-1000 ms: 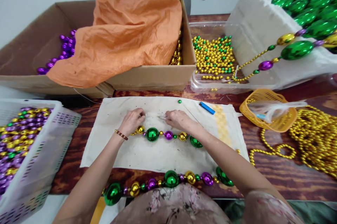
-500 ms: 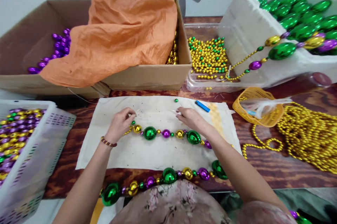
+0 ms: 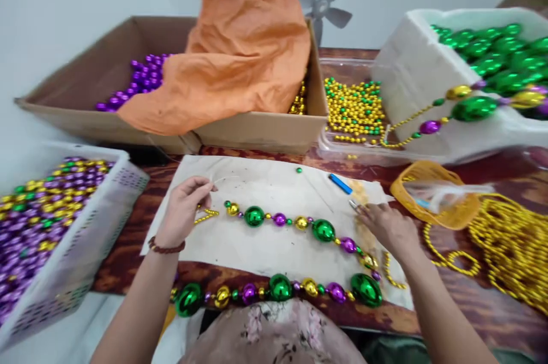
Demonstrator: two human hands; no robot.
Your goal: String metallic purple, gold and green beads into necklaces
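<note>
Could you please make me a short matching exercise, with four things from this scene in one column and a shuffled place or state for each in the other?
1. left hand
2. right hand
3. orange cloth
4. blue object

A. lying on the white cloth
B. has a reddish-brown bracelet at its wrist
C. draped over part of the cardboard box
D. is at a shiny metal-tipped item

Right pairs: 1-B, 2-D, 3-C, 4-A
</note>
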